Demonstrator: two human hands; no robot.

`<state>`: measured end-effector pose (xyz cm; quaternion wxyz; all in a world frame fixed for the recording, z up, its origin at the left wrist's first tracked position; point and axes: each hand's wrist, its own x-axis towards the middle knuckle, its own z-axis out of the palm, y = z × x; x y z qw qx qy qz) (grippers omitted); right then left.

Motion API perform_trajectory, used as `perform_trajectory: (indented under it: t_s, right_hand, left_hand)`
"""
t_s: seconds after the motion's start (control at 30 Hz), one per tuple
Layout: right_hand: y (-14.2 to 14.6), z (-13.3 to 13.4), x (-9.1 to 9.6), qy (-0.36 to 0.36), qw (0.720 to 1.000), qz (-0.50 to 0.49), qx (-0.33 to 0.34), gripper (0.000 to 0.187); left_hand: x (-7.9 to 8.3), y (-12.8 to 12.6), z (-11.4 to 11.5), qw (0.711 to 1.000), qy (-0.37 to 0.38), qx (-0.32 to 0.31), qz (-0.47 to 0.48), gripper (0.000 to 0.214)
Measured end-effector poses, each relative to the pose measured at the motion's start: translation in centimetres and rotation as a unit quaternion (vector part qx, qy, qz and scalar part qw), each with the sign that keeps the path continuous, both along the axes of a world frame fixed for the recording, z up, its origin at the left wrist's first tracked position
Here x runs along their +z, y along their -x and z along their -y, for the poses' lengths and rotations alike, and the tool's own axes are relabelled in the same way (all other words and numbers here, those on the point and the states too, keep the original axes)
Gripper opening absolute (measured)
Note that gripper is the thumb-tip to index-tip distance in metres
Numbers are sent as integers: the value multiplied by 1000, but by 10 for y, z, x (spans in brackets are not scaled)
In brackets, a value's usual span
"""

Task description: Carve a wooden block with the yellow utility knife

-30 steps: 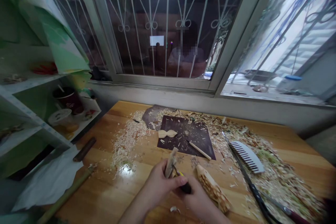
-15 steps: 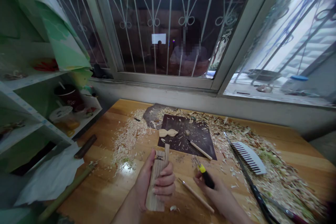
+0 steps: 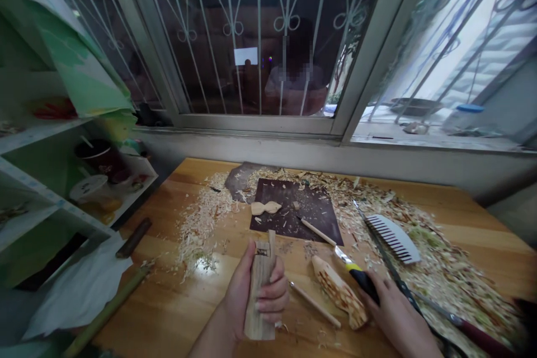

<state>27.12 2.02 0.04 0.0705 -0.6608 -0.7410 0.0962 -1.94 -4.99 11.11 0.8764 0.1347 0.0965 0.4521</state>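
Observation:
My left hand (image 3: 255,293) is closed round an upright flat piece of pale wood (image 3: 259,291) with a notch cut near its top. To the right, my right hand (image 3: 394,313) grips a knife with a yellow-and-black handle (image 3: 356,277), blade pointing up and left over the table. Between the hands lie a carved, patterned wooden piece (image 3: 339,292) and a thin wooden stick (image 3: 314,303). Both hands hover over the front of the wooden table (image 3: 176,302).
A dark cutting mat (image 3: 293,215) holds a small carved wood shape (image 3: 265,207) and a thin stick (image 3: 316,231). Wood shavings cover the table's middle and right. A white wooden comb (image 3: 394,238), a long dark blade (image 3: 390,271), left shelves (image 3: 50,201) and a barred window stand around.
My right hand moved right and lower with the knife, away from the left hand. The carved patterned piece shows again between the hands. The left hand keeps holding the wood upright.

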Motion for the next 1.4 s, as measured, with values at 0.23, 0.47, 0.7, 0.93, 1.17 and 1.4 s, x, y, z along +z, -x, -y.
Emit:
perform_trajectory:
  t_s: [0.23, 0.47, 0.7, 0.93, 1.17, 1.4]
  right_hand:
    - [33, 12, 25, -48, 981, -187, 6, 41]
    - [138, 52, 58, 249, 753, -604, 86, 50]
    - [140, 50, 60, 154, 904, -387, 102, 55]
    - [130, 46, 79, 62, 947, -241, 204, 52]
    - [135, 48, 71, -51, 967, -166, 188, 47]
    - [132, 51, 91, -24, 960, -183, 213, 31]
  left_hand:
    - [-3, -16, -6, 990, 23, 90, -107, 65]
    - [-26, -37, -15, 930, 98, 265, -236, 45]
    - [-21, -1, -24, 792, -109, 236, -552, 43]
    - [-12, 2, -25, 699, -164, 148, -680, 34]
    - [6, -14, -12, 687, -183, 118, -693, 36]
    - [15, -11, -2, 706, -204, 122, -667, 37]
